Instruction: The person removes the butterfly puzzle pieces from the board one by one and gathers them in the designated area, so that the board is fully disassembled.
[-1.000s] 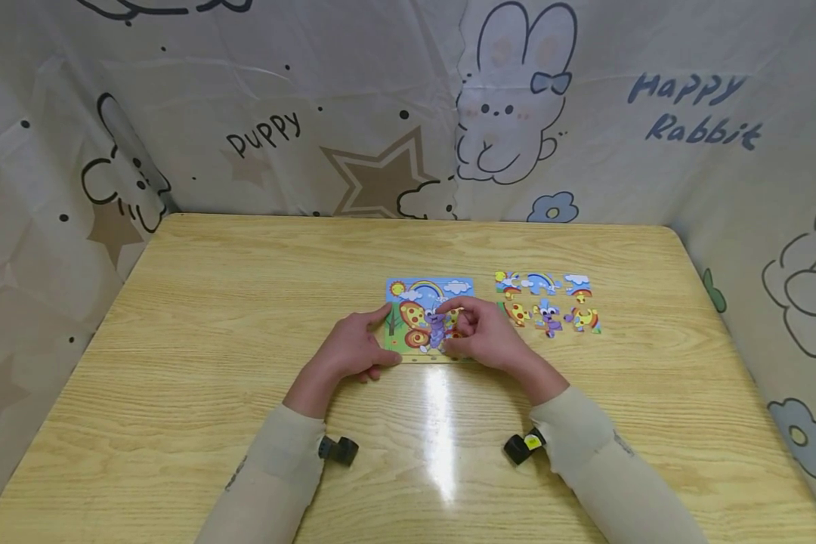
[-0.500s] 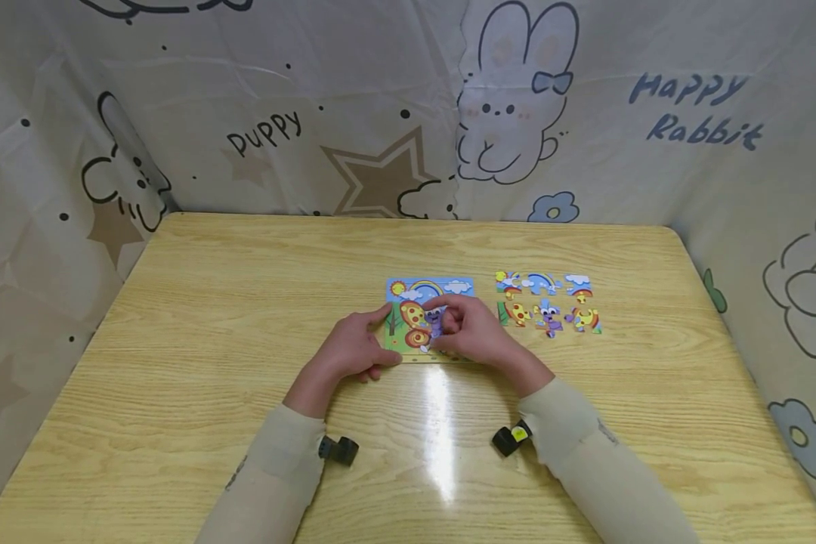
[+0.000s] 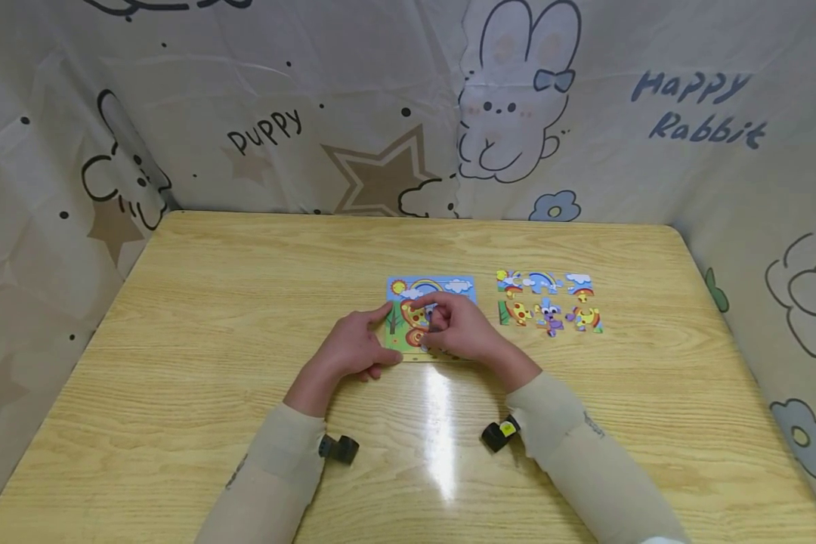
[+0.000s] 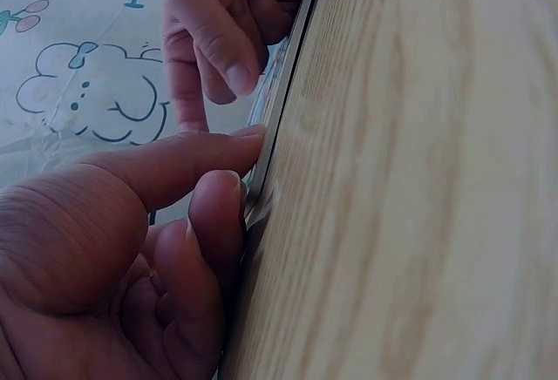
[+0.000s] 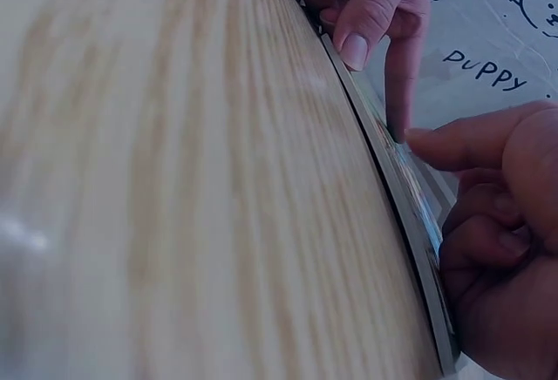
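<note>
Head view, backdrop: a printed cloth point(image 3: 279, 60) with rabbits, stars and lettering is hung around the work.
Tabletop point(image 3: 245, 287): a wood-grained surface, on which the picture board point(image 3: 435, 285) and the six loose pieces point(image 3: 549, 317) are laid side by side.
Left hand point(image 3: 353, 344): the grip is not closed around anything; index finger and thumb are spread against the board's left side, the thumb set at its near corner.
Right hand point(image 3: 464, 329): the grip is released, as far as can be seen; index finger and thumb are held apart over the left wing of the butterfly picture, the other fingers are bent, and no piece is seen between them.
Board under the hands: lying flat, just left of the pieces; the step is judged to be work on its picture while it is steadied. The left side is best kept braced, pressure best applied lightly and straight down, so that sliding is avoided.
Pieces beside the board: arranged in two rows of three, sky in the far row, butterfly in the near; brushing by the right hand should be avoided.
Right fingertips point(image 3: 423, 301): since one second earlier, a shift leftward has been made, from the butterfly's body to its left wing; left hand, board and pieces are unchanged.
</note>
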A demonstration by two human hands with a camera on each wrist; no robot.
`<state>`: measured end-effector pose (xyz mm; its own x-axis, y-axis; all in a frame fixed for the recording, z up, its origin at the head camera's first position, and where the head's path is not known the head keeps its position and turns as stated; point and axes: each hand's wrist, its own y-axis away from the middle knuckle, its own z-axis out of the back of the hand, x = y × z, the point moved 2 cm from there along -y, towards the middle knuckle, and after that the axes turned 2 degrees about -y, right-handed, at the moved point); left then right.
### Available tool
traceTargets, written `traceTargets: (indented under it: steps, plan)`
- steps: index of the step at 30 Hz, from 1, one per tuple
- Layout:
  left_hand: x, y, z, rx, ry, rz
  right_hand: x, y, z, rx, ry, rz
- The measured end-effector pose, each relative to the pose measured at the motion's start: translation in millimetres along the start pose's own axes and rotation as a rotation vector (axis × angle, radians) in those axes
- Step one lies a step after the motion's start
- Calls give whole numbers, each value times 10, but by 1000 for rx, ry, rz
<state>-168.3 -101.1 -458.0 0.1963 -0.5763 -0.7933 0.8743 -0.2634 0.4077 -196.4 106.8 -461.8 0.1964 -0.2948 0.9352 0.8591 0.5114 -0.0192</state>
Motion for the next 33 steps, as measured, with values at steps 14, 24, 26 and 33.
traceTargets:
  steps: [14, 24, 26, 33]
  plan:
    - [0, 5, 6, 0, 0, -15, -6, -48, -17, 106, 86, -44]
    - [-4, 7, 8, -2, -7, -13, 6, -75, -23, 145, 88, -107]
    - [-8, 8, 9, -3, -6, -10, 13, -77, -24, 147, 78, -110]
    - [-16, 13, 6, 0, -2, -7, 19, -63, -34, 143, 56, -105]
